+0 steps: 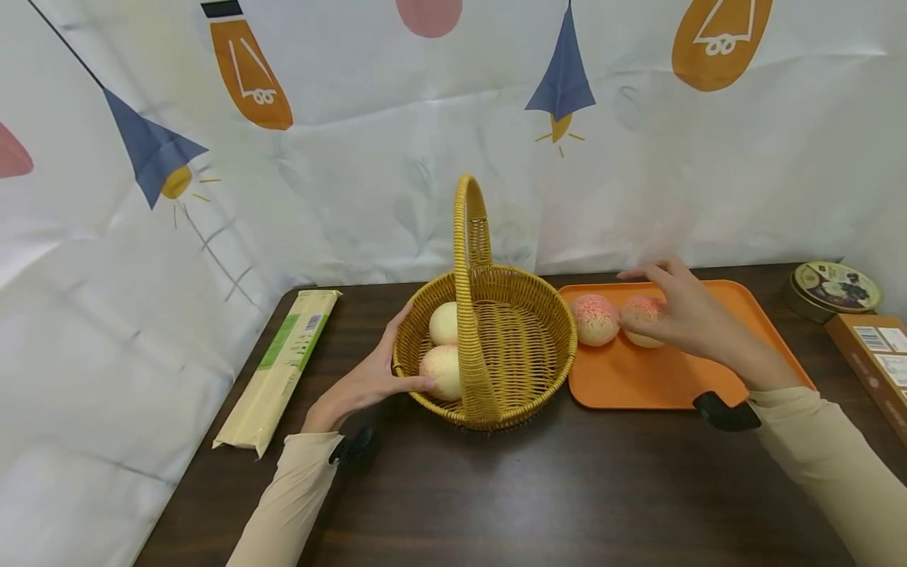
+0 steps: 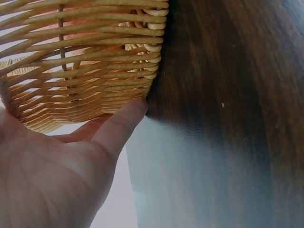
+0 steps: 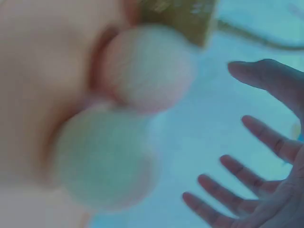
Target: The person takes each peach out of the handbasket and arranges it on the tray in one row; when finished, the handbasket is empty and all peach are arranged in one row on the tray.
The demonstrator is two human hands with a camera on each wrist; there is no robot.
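A woven yellow basket with a tall arched handle stands mid-table, two pale peaches in its left side. My left hand holds the basket by its left side, thumb at the rim. In the left wrist view, that hand lies against the woven wall. Two pink-speckled peaches lie at the left of an orange tray. My right hand is over the tray by the right one. Its spread fingers show apart from both peaches in the right wrist view.
A long pale green-and-cream packet lies left of the basket. Right of the tray are a round tin and an orange-brown box. A white printed cloth hangs behind the dark table.
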